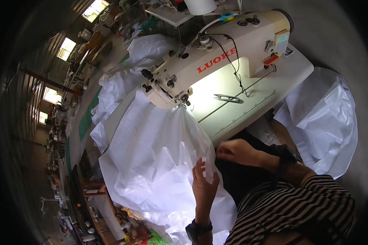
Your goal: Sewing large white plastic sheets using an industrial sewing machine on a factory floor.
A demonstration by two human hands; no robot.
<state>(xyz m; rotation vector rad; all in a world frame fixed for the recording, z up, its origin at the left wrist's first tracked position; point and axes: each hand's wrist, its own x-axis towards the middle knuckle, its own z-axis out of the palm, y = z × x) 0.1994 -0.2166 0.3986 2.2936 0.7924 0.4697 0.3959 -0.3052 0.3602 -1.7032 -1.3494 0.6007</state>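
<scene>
A large sheet of thin white material (151, 151) runs out in folds from under the needle end of a sewing machine (221, 49). It spreads toward me and hangs down on the left. My left hand (204, 185) lies against its near right part, thumb and fingers apart. Just right of the sheet's edge, in front of the machine bed, my right hand (239, 152) is closed with curled fingers. Whatever it may hold is hidden. Thread snips (227, 98) lie on the lit machine bed (241, 110).
More white material (325, 126) is heaped at the right, and another crumpled pile (122, 87) lies behind the machine head. A wooden stand (104, 212) and green strands (156, 237) are at the lower left. Other work stations line the far left.
</scene>
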